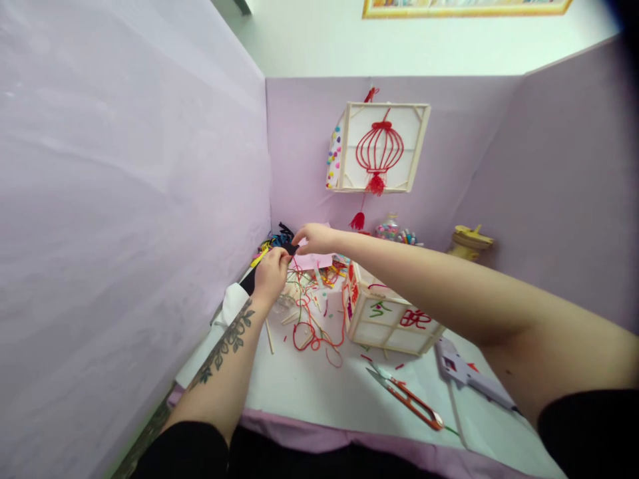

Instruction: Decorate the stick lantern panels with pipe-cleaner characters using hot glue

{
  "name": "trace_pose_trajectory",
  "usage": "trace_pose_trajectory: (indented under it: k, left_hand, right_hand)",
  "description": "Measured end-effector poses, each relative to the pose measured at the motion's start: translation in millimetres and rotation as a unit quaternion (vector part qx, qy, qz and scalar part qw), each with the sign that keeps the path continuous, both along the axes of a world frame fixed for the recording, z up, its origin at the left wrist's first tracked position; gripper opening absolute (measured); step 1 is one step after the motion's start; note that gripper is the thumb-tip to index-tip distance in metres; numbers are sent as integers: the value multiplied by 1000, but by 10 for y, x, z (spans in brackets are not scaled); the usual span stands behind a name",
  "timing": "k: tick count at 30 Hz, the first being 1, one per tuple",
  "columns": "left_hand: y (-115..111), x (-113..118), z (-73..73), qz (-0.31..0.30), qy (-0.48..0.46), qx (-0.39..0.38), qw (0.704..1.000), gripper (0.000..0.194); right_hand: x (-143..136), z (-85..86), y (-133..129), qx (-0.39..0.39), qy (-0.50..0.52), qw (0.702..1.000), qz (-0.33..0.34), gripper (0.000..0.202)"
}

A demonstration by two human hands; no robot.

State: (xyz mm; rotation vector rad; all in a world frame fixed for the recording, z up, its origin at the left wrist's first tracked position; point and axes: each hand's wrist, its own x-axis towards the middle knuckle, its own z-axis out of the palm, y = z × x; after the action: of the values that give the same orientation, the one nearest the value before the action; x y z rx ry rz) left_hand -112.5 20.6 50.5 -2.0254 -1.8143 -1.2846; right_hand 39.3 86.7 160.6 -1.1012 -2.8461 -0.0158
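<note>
Above the far left part of the table, my left hand (272, 271) pinches a small black piece of material (290, 249). Reaching across from the right, my right hand (315, 238) has its thumb and fingers closed at the other edge of this piece. What exactly the piece is I cannot make out. Just below both hands lies a tangle of red cord (313, 340). A white box lantern (387, 329) with wooden edges and red and green characters stands under my right forearm, which hides part of its top.
Orange-handled scissors (412, 402) lie near the front edge, a purple hot glue gun (472, 378) to their right. A finished lantern (384, 148) hangs against the back partition. Colourful pipe cleaners (282, 238), a clear jar (387, 228) and a yellow tape roll (469, 243) stand behind.
</note>
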Motion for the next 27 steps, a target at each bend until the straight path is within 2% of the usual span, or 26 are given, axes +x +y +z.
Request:
trace_pose_trajectory:
  k: [3,5,11,14,21,27]
  left_hand:
    - [-32,34,19,-16,-14,34,999,14]
    - [-32,34,12,-17,-25,49,998,13]
    - [-9,-65,8,44,-84,84,992,16]
    - [-11,-121,22,58,-102,89,989,16]
    - [4,-215,30,59,-108,77,989,22]
    - [63,-248,-36,16,-75,-2,997,14]
  right_hand:
    - [-80,-59,-93,-22,-28,999,17,29]
    - [-100,-115,-130,-19,-53,998,6,23]
    - [-35,-205,-86,40,-97,993,-61,24]
    - [10,-145,15,36,-92,992,-74,22]
    - [195,127,179,74,-14,989,-126,26]
    - [340,235,186,84,3,983,-163,29]
